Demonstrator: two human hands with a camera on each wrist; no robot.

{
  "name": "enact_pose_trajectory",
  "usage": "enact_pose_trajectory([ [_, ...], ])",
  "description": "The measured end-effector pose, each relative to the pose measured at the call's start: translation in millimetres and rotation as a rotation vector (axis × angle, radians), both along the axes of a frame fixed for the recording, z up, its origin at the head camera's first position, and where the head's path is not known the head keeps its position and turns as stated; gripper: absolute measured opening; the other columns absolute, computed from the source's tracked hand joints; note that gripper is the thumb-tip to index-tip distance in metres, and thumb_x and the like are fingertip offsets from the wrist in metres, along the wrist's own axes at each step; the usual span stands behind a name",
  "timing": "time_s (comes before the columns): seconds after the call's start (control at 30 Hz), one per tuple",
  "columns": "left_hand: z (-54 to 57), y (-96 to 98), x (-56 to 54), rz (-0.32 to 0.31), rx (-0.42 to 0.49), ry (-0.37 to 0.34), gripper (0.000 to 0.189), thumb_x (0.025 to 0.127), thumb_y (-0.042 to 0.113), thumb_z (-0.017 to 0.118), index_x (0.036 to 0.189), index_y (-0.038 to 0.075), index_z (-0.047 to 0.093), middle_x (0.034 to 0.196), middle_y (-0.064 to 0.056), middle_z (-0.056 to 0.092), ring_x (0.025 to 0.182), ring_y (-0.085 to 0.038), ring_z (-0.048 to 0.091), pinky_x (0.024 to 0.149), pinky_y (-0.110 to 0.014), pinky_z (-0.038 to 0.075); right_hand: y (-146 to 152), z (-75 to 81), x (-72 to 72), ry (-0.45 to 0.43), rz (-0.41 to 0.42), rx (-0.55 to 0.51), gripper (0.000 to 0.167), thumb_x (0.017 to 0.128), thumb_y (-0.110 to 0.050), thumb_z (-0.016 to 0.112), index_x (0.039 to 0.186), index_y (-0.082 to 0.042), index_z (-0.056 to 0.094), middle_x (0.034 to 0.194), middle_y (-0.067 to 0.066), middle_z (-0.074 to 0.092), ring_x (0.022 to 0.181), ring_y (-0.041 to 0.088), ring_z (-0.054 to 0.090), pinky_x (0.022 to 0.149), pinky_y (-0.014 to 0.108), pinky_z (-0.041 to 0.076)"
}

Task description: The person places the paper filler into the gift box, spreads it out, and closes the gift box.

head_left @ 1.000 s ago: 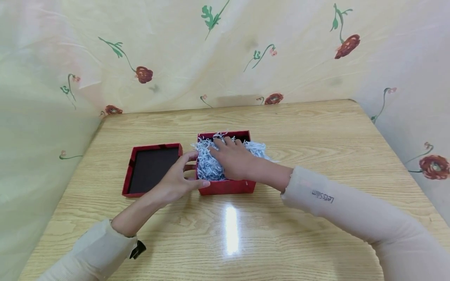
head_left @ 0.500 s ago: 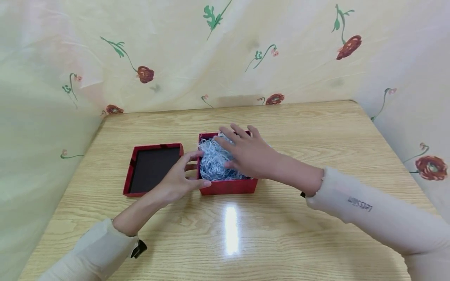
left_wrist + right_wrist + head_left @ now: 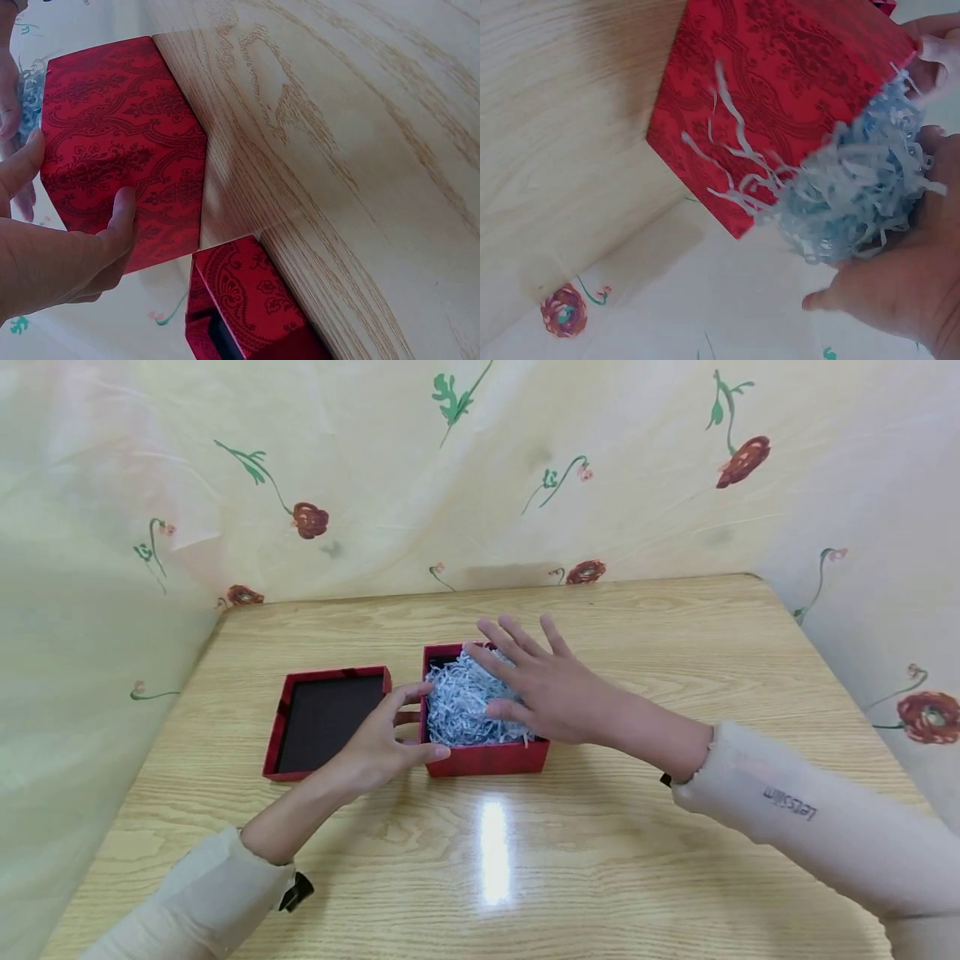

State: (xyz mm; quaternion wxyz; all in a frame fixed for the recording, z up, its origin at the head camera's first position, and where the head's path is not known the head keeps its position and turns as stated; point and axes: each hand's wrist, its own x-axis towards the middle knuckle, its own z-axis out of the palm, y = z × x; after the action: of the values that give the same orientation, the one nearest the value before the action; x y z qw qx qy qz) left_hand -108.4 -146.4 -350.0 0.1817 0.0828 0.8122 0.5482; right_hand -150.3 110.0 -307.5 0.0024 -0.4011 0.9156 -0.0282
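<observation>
Bluish-white shredded paper (image 3: 459, 706) fills a red patterned box (image 3: 487, 762) at the middle of the table. My left hand (image 3: 378, 739) holds the box's left side, thumb at the front corner and fingertips along the left edge. Over the box's right part, my right hand (image 3: 555, 693) spreads its fingers above the paper, hiding some of it. In the right wrist view, a clump of shredded paper (image 3: 847, 195) bulges over the rim against the right hand (image 3: 907, 277), and loose strands hang down the box wall (image 3: 772, 82). Whether the palm presses the clump is unclear.
A red lid (image 3: 330, 722) with a black inside lies upturned left of the box, close to the left hand. The wooden table (image 3: 600, 877) meets a flower-patterned curtain (image 3: 390, 485) at its back and sides.
My right hand has lifted from the paper, shifted right and spread its fingers. Paper that hung over the right rim now lies further in or behind the hand. The left hand stays put.
</observation>
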Motion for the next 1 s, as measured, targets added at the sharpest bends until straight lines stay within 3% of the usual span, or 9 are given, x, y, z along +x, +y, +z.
enact_pose_trajectory([
  [0.2,-1.7,-0.8,-0.9,-0.005,0.003,0.001,0.081,0.080,0.017,0.080,0.147,0.023,0.034,0.151,-0.002,0.029,0.132,-0.035,0.039,0.102,-0.049,0.043,-10,-19.0,-7.1,-0.137,0.042,-0.041,0.074,0.099,-0.051,0.041,0.156,-0.022,0.004,0.161,0.004,-0.011,0.147,0.026,-0.012,0.112,0.062,-0.008],
  [0.57,-2.4,-1.7,-0.6,0.009,-0.019,-0.006,0.081,0.080,0.020,0.080,0.146,0.024,0.033,0.152,-0.004,0.029,0.133,-0.036,0.038,0.102,-0.050,0.043,-36,-29.2,-17.0,-0.197,0.068,0.164,0.069,0.101,-0.052,0.036,0.156,-0.025,0.005,0.162,0.005,-0.006,0.147,0.028,-0.008,0.114,0.060,0.003],
  [1.0,-0.4,-0.5,-1.4,0.010,-0.005,-0.005,0.084,0.079,0.017,0.081,0.148,0.022,0.032,0.152,-0.003,0.028,0.133,-0.034,0.039,0.101,-0.048,0.044,-55,-46.6,-32.1,-0.373,0.045,0.296,0.071,0.100,-0.056,0.031,0.155,-0.025,-0.001,0.161,0.002,-0.010,0.147,0.027,-0.009,0.114,0.061,0.003],
])
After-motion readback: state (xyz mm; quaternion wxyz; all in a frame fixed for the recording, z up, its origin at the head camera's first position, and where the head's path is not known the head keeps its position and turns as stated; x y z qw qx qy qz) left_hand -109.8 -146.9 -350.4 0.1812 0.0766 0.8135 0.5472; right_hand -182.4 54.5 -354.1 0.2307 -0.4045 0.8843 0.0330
